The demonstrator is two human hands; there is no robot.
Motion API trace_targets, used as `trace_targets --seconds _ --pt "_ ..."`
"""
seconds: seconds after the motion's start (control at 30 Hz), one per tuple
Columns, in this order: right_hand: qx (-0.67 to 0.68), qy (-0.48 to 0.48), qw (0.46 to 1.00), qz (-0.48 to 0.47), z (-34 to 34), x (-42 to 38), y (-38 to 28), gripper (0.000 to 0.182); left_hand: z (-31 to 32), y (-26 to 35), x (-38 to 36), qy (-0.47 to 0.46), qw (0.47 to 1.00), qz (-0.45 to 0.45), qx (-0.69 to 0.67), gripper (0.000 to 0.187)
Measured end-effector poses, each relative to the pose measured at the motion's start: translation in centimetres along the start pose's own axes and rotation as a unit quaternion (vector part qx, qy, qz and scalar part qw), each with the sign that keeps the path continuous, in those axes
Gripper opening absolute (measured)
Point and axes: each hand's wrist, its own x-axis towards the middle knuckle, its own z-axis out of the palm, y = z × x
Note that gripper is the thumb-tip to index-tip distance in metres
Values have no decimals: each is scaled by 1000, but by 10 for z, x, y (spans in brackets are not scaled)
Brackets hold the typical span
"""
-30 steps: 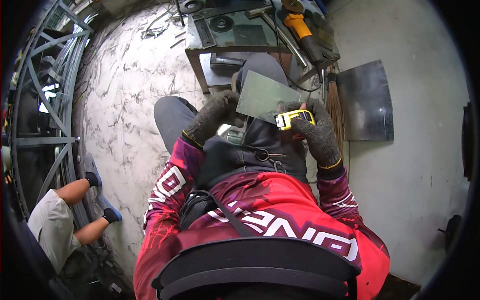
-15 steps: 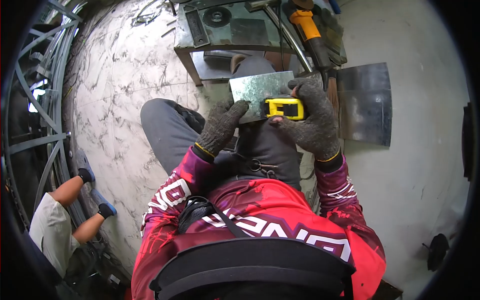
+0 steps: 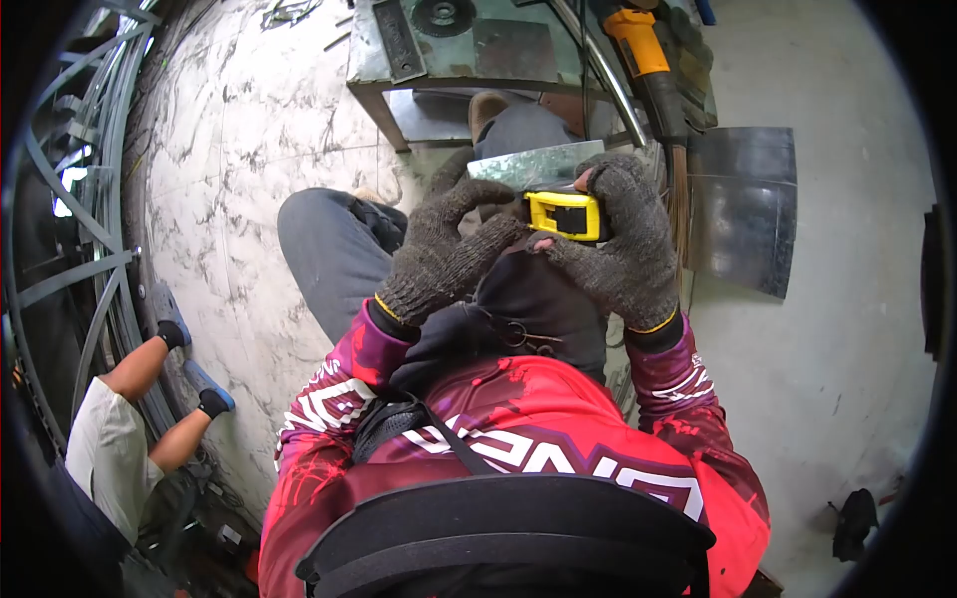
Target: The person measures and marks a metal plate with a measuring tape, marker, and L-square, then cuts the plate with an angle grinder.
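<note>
My right hand (image 3: 628, 229), in a dark knit glove with bare fingertips, grips a yellow and black tape measure (image 3: 565, 215) from its right side. A small shiny metal sheet (image 3: 538, 161) is tilted behind the tape measure, above my lap. My left hand (image 3: 444, 249), also gloved, is at the sheet's left edge, one finger in front of it and another running behind. Its thumb reaches right to the front end of the tape measure, with a gap between thumb and forefinger. The sheet's lower part is hidden by my left fingers and the tape measure.
Ahead stands a low metal table (image 3: 374, 100) bearing a black disc (image 3: 444, 14), a flat bar (image 3: 399, 42) and an orange angle grinder (image 3: 638, 42). A dark metal sheet (image 3: 743, 209) lies on the right. Metal frames (image 3: 75, 279) and another person's legs (image 3: 140, 374) are at left.
My left thumb has moved off the sheet's face toward the front of the tape measure. The sheet has tipped and shows less of its face. My right hand keeps hold of the tape measure.
</note>
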Motion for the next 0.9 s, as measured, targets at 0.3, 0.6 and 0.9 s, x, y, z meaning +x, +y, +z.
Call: trace_targets --seconds 0.3,0.6,0.9 --pt "-8 -34 997 -64 3 5 -6 60 -2 7 3 -67 980 -156 -104 18" --pt "-20 -23 998 -53 -3 10 -18 51 -10 0 -4 -8 968 -192 -162 15" --pt "-95 -21 995 -25 -23 11 3 47 -20 -21 -12 43 973 -159 -163 17"
